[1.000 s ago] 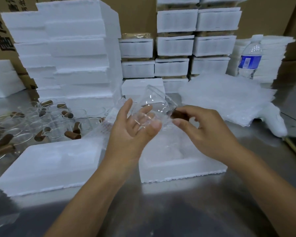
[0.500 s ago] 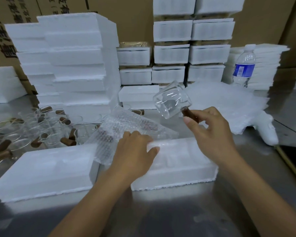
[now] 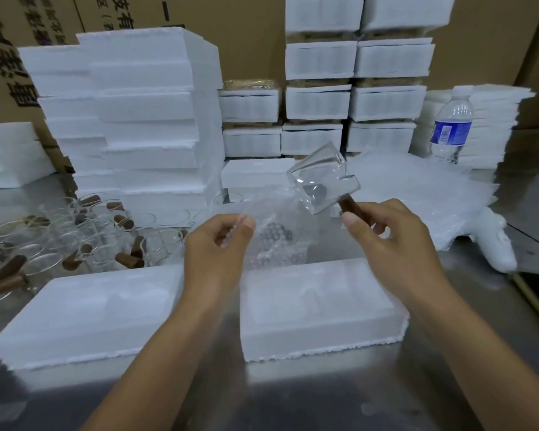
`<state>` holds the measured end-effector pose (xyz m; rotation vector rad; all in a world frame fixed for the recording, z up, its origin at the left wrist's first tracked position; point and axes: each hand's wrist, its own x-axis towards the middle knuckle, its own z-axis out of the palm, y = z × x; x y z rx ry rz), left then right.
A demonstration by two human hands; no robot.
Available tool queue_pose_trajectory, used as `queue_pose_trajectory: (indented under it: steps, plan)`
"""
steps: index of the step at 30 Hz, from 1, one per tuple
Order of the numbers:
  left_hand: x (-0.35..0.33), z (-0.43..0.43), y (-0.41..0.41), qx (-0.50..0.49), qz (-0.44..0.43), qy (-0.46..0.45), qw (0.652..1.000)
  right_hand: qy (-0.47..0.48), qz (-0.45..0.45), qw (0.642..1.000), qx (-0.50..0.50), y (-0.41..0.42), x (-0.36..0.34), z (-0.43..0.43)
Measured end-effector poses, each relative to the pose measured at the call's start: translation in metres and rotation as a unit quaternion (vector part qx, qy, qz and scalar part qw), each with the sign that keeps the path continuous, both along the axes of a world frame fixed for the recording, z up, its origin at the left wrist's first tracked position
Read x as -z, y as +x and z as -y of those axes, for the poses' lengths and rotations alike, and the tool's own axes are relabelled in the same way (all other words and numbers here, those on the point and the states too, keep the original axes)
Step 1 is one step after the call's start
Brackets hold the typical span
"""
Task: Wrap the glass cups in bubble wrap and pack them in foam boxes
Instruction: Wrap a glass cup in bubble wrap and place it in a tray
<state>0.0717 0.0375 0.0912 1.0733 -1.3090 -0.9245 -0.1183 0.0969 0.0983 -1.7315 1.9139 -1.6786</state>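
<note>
Left hand [image 3: 215,244] has lifted, pinching bubble wrap [image 3: 277,241]; right fingers [image 3: 353,220] grasp glass cup handle [image 3: 347,205].

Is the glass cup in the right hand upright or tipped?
Tipped: the glass cup slants in the air, its brown handle pinched by the right hand.

Pretty clearly a packing station in some warehouse or factory back room. Brown cardboard cartons [image 3: 252,35] with printed lettering wall off the back. White foam boxes [image 3: 143,126] are stacked in towers all over a steel desk [image 3: 293,399], and there's a loose heap of bubble wrap [image 3: 417,197] sheets on the right. A whole batch of identical glass cups [image 3: 75,231] with wooden handles sits on the left, plus somebody's water bottle [image 3: 451,126].
</note>
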Motion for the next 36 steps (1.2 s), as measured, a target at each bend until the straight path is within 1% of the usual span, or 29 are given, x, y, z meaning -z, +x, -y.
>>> queue_pose_trajectory:
  steps: [3,6,8,10,12,15,17,20,22,24,27,29,31,34,35,36]
  plan:
    - [0.001,0.002,0.004,-0.004,-0.064,0.043,0.997,-0.013,-0.039,0.999,-0.012,0.005,-0.001,-0.004]
    - [0.001,0.001,0.004,0.017,-0.128,0.080,0.988,-0.003,-0.121,0.991,0.054,0.008,0.001,-0.009]
    - [0.000,-0.001,0.004,0.023,-0.146,0.077,0.986,0.030,-0.185,0.977,0.098,0.010,0.001,-0.011]
    - [-0.001,-0.002,0.003,0.019,-0.135,0.056,0.989,0.061,-0.228,0.965,0.115,0.012,-0.001,-0.013]
    - [-0.002,-0.005,0.002,0.012,-0.103,0.013,0.995,0.084,-0.244,0.959,0.115,0.015,-0.002,-0.015]
    - [-0.006,-0.013,-0.002,0.020,-0.041,-0.085,0.995,0.101,-0.248,0.958,0.103,0.018,-0.001,-0.017]
    - [-0.005,-0.016,-0.005,0.030,0.019,-0.165,0.986,0.109,-0.243,0.960,0.086,0.019,0.000,-0.017]
    - [-0.001,-0.021,-0.007,0.056,0.089,-0.253,0.962,0.122,-0.201,0.971,0.050,0.020,0.001,-0.015]
    - [0.000,-0.024,-0.010,0.065,0.128,-0.288,0.947,0.122,-0.136,0.983,0.009,0.021,-0.001,-0.014]
    - [0.002,-0.027,-0.012,0.069,0.160,-0.326,0.929,0.131,-0.048,0.990,-0.036,0.020,-0.004,-0.012]
    - [0.003,-0.033,-0.015,0.082,0.180,-0.375,0.906,0.162,0.075,0.979,-0.102,0.024,-0.006,-0.013]
    - [0.004,-0.036,-0.019,0.085,0.192,-0.407,0.889,0.146,0.129,0.971,-0.138,0.026,-0.008,-0.014]
    - [0.005,-0.038,-0.021,0.102,0.189,-0.426,0.879,0.118,0.151,0.966,-0.174,0.027,-0.008,-0.015]
    - [0.006,-0.040,-0.021,0.132,0.175,-0.439,0.871,0.130,0.153,0.965,-0.168,0.024,-0.004,-0.016]
    - [0.005,-0.041,-0.019,0.138,0.160,-0.430,0.878,0.133,0.165,0.963,-0.165,0.022,-0.003,-0.015]
    - [0.003,-0.041,-0.018,0.141,0.132,-0.406,0.893,0.138,0.177,0.960,-0.170,0.022,-0.004,-0.016]
